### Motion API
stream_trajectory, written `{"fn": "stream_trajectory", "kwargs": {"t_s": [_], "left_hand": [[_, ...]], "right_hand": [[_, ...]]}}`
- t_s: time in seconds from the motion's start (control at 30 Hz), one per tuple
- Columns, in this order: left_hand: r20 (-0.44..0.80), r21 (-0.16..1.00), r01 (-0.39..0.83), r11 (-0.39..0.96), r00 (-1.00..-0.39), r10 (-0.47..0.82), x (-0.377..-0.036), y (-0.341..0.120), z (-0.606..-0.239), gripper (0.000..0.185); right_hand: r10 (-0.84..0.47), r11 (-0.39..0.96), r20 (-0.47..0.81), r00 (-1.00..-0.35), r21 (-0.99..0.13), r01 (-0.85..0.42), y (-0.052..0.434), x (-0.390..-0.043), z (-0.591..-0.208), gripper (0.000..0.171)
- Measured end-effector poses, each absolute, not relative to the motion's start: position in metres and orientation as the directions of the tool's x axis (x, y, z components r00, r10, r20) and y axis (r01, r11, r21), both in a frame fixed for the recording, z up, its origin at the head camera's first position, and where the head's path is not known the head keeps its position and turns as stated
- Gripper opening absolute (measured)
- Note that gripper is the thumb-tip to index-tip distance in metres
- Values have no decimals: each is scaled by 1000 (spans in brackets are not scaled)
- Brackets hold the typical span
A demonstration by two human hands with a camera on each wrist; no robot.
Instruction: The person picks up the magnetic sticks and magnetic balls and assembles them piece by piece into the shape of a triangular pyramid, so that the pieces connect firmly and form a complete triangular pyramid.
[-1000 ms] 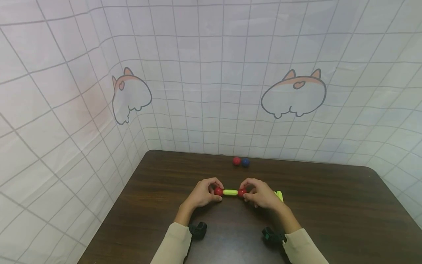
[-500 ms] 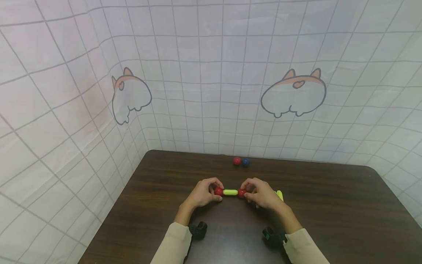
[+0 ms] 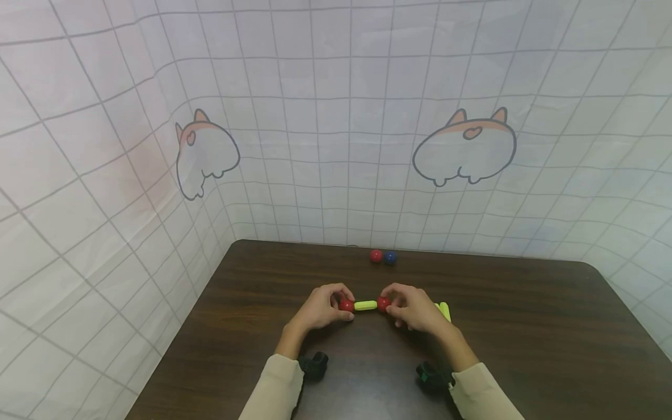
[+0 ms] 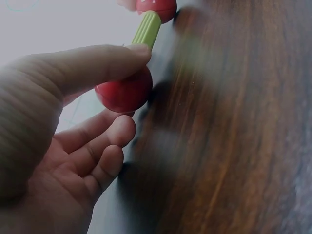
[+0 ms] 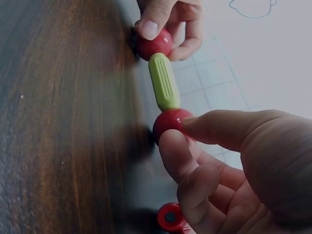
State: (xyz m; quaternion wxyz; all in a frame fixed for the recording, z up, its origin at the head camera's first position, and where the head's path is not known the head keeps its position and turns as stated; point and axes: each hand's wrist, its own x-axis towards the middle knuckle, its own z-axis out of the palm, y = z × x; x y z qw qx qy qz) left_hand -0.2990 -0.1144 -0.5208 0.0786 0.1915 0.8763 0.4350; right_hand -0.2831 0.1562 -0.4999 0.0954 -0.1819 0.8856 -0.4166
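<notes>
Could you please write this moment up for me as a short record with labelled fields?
Left hand: left hand pinches a red ball at one end of the green rod
Right hand: right hand pinches the other red ball at the rod's other end
Assembly: ball, rod, ball in one line, held just above the table
Near right hand: more green pieces, partly hidden
Far edge: loose red ball beside a blue ball
</notes>
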Motion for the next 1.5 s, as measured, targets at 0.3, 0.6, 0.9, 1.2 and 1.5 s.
{"fn": "stream_trajectory", "kwargs": {"t_s": [0.3, 0.6, 0.9, 1.2, 1.5], "left_hand": [[-2, 799, 261, 542, -900, 436, -298, -114, -520, 15], [13, 802, 270, 534, -900, 436, -298, -112, -520, 10], [-8, 797, 259, 546, -899, 438, -297, -108, -518, 29], [12, 771, 301, 561, -888, 459, -297, -104, -518, 58], [4, 788, 293, 542, -882, 471, -293, -102, -519, 62]], "right_hand": [[-400, 590, -20, -916, -770, -241, 152, -283, -499, 30], [-455, 555, -15, -890, -787, -270, 154, -285, -498, 33], [-405, 522, 47, -913, -808, -274, 180, -289, -490, 36], [-309, 554, 46, -950, -803, -220, 225, -290, -477, 36], [-265, 633, 43, -963, -746, -207, 258, -282, -483, 38]]}}
